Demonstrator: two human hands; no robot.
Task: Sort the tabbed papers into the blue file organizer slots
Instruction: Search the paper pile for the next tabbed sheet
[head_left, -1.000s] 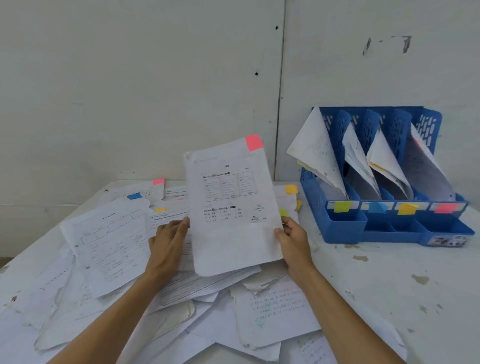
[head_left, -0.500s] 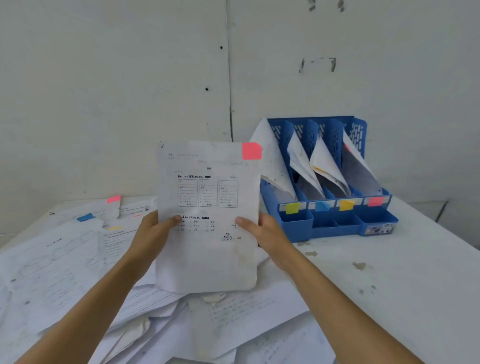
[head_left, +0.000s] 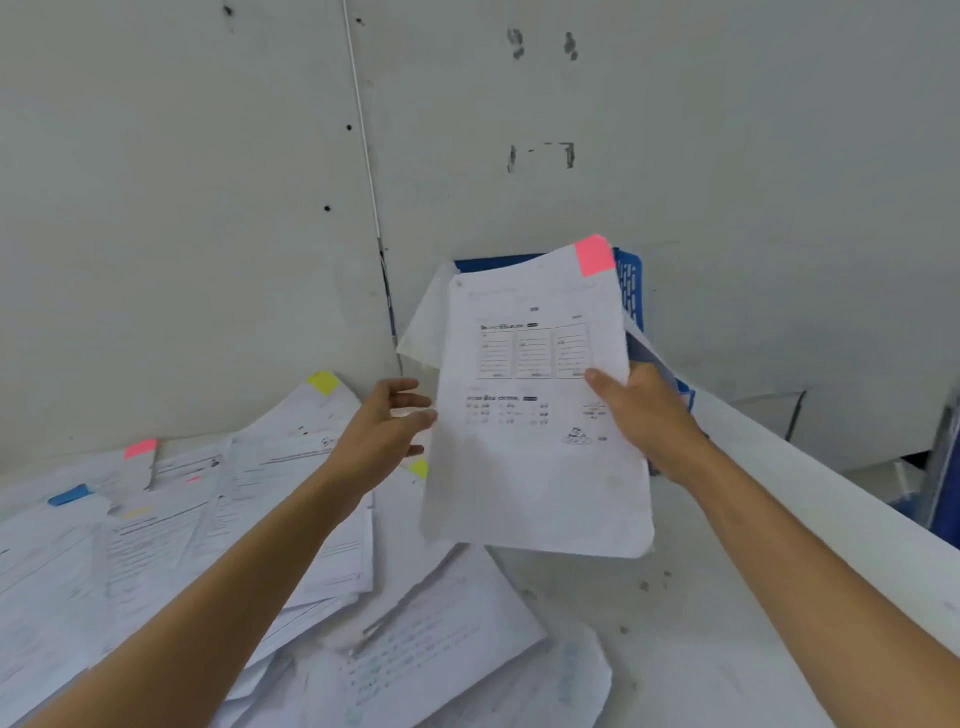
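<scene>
Gripping the pink-tabbed sheet (head_left: 535, 467) at its 3 o'clock edge, the right hand (head_left: 649, 415) is pinching it, thumb lying on the printed face, other fingers hidden behind. The sheet is hanging upright in the air, tilting slightly clockwise, with its pink tab (head_left: 594, 254) sitting at the 1 o'clock corner. The left hand (head_left: 379, 431) is hovering at the sheet's 9 o'clock edge, released, fingers spread and holding nothing; cannot tell if a fingertip is touching the paper. The blue file organizer (head_left: 629, 291) is standing just behind the sheet at 12 o'clock, mostly covered, only its top rim and one slotted wall showing, and a white page (head_left: 423, 327) is leaning out at its 9 o'clock side. Loose papers (head_left: 208, 519) are lying piled on the white table (head_left: 701, 649) from 7 to 9 o'clock of the sheet, showing a yellow tab (head_left: 323, 382), a second pink tab (head_left: 140, 448) and a blue tab (head_left: 67, 493).
</scene>
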